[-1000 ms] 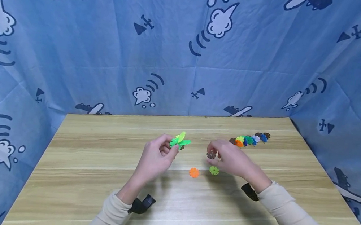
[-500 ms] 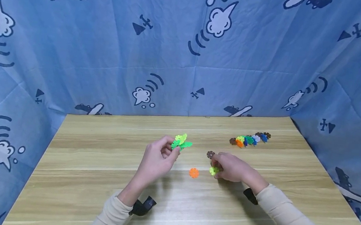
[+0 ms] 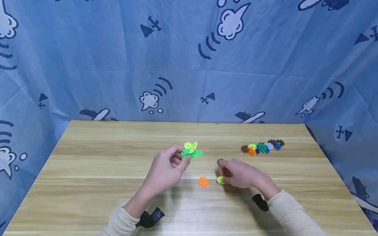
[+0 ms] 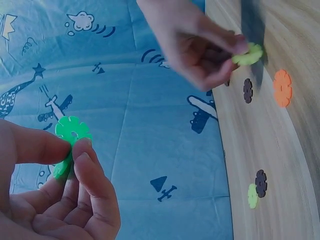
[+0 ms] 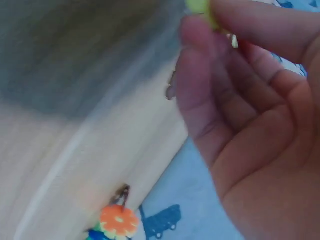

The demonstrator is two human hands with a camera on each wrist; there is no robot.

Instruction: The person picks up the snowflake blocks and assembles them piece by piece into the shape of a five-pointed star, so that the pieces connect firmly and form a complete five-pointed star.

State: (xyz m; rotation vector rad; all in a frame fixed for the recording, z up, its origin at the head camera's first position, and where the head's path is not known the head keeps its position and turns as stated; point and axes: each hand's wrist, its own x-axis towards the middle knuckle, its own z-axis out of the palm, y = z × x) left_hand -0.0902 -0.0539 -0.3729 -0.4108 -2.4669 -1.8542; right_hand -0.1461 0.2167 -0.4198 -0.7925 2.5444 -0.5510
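Note:
In the left wrist view my left hand [image 4: 65,185] pinches green interlocking snowflake discs [image 4: 73,131] between thumb and fingers, above the table. The head view shows yellow-green pieces [image 3: 194,146] right by them; whether these are all joined to the green ones I cannot tell. My right hand [image 3: 239,174] pinches a yellow-green snowflake disc [image 3: 220,180] by its edge, low over the table. Just behind its fingertips, a dark brown disc [image 3: 219,161] is partly hidden. An orange disc [image 3: 203,182] lies flat between the two hands.
A joined row of multicoloured discs [image 3: 261,147] lies at the back right of the wooden table [image 3: 100,185]. On the table in the left wrist view are another yellow-green disc [image 4: 253,196] and a brown one [image 4: 261,183]. A blue patterned curtain [image 3: 181,56] hangs behind.
My right hand has come from the brown disc down to the yellow-green disc, pinched it and shifted it slightly left. My left hand, with its green discs, has moved slightly right.

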